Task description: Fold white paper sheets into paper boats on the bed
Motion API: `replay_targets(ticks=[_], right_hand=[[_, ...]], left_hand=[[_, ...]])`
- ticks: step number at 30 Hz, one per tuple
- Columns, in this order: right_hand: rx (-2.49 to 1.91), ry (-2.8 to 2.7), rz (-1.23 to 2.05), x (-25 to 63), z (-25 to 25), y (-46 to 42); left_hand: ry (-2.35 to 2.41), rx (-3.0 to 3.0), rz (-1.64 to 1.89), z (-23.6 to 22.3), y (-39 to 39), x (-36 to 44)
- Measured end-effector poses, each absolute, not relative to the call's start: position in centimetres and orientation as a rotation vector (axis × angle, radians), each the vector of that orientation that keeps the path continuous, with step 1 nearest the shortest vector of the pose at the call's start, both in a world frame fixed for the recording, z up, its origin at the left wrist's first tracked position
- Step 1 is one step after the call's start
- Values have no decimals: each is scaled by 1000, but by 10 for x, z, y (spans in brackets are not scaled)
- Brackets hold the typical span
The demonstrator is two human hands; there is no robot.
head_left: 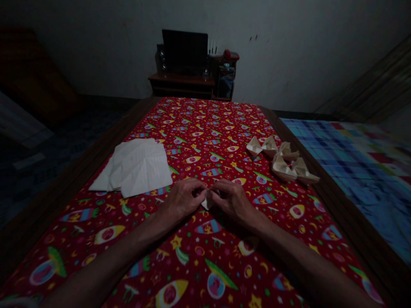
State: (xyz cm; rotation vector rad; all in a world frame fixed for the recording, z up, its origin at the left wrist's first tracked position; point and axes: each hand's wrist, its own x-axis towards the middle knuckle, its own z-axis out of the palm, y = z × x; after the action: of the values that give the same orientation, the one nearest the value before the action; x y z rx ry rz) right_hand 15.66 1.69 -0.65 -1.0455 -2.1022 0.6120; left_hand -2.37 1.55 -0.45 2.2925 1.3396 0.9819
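Between my two hands is a small folded piece of white paper [207, 202], mostly hidden by the fingers. My left hand [187, 195] pinches it from the left, thumb and fingertips together. From the other side my right hand [231, 197] grips it the same way, the fingertips of both hands almost meeting. Left of my hands lies a fanned stack of white paper sheets [144, 164] with crease lines. Several folded paper boats [284, 169] stand grouped to the right, farther from me than my hands.
A red cloth with rocket and planet prints [192, 273] covers the long wooden table [340, 214]. Beyond its far end, a dark monitor [185, 50] with speakers stands on a brown desk [181, 83]. A blue checked sheet [346, 167] spreads at the right.
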Motion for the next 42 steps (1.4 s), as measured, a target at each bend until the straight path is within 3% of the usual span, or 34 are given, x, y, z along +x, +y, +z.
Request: replay_targets(ticks=[42], right_hand=[[-1125, -1964, 483, 173, -11, 16]], left_hand=[[1517, 2250, 1157, -5, 13, -39]])
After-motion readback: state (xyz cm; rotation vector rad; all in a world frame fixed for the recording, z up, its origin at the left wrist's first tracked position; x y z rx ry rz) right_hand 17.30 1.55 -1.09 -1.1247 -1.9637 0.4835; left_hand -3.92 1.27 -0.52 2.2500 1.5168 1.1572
